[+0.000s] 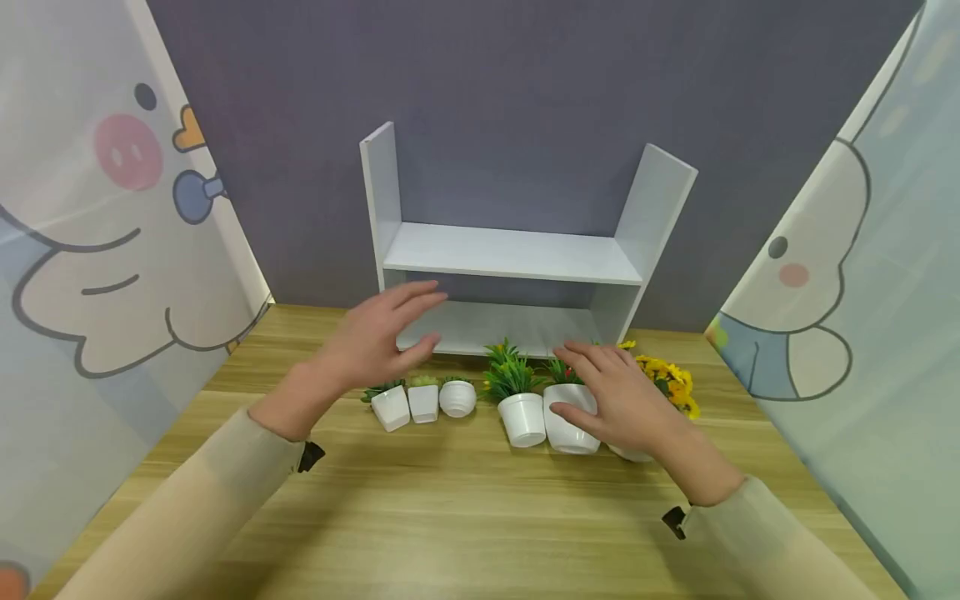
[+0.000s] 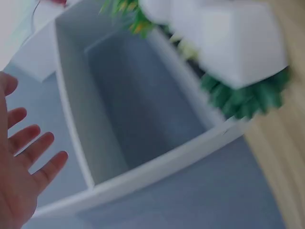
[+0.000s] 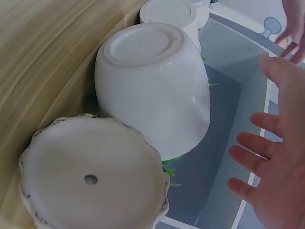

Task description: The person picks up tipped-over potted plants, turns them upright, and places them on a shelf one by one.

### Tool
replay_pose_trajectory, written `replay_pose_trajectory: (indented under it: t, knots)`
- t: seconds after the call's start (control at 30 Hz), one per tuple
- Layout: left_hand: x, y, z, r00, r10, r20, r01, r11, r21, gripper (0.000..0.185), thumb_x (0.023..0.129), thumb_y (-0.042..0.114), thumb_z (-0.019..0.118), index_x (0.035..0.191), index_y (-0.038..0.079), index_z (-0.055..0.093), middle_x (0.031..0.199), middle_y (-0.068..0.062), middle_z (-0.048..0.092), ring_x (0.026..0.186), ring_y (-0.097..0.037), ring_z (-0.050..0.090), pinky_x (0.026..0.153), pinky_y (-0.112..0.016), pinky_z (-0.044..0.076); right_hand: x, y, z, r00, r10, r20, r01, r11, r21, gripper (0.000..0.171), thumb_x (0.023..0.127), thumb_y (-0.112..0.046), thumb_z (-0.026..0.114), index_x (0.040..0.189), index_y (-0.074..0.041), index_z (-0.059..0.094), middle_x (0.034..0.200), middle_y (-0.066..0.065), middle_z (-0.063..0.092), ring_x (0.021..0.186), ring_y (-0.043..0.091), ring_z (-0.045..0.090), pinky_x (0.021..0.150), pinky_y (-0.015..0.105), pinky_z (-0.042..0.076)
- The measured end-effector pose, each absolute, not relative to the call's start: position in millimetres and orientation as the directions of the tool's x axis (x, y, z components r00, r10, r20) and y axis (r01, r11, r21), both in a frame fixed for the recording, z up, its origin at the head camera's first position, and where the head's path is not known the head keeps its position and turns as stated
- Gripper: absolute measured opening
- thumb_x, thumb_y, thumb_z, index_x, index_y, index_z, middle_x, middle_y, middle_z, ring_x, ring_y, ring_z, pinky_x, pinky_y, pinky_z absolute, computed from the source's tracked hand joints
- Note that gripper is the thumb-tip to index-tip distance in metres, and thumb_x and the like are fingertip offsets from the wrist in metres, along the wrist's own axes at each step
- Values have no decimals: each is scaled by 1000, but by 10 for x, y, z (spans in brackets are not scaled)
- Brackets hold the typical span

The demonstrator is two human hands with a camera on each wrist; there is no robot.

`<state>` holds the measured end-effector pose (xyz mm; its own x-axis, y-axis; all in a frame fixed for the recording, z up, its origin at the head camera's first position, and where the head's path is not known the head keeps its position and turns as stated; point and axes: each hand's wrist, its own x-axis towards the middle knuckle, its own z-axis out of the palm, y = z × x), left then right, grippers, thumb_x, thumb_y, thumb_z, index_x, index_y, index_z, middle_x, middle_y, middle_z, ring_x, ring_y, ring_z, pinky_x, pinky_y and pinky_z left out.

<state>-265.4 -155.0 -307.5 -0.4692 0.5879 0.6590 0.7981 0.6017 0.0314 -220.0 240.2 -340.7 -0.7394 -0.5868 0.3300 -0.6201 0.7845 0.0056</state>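
no readable text, labels, brands, numbers

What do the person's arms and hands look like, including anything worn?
A long, pale cream cloth left sleeve and a matching right sleeve. A small, black, angular piece shows beside the left wrist, a similar black piece beside the right. The left hand and right hand are gloveless.

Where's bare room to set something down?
Free: upper shelf between the side panels; table between the sleeves, in front of the small pots and larger pots. Narrow gap between the groups. Crowded: within each group; the right hand partly hides the larger pots.
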Motion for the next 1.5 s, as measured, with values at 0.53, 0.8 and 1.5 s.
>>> replay_pose_trajectory:
  t: [0.53,0.8,1.5]
  knots:
    - [-3307,-1873,-1996,-339,86,937,731,651,205,50,99,17,64,146,1,61,142,-26,58,123,-37,61,97,-41,52,-2171,2500,-3423,-727,-576,374,-621,784,-1,75,99,-45,78,160,-8,53,162,17,55,143,42,57,120,69,43]
    - [-3652,-1986,-1886,-598,68,798,673,583,454,48,105,18,61,152,7,62,164,-9,54,150,-25,51,120,-53,51,-2170,2504,-3471,-688,-593,419,-648,761,12,70,98,-38,80,156,-7,56,157,18,60,141,41,60,114,68,47]
    - [-3830,-1819,-1944,-565,-90,820,747,365,555,30,104,3,51,127,-3,69,151,-9,68,140,-12,62,81,-23,40,-2089,2956,-3524,-646,-460,609,-624,778,-75,62,88,-13,86,144,-2,64,136,22,70,120,47,70,96,66,58]
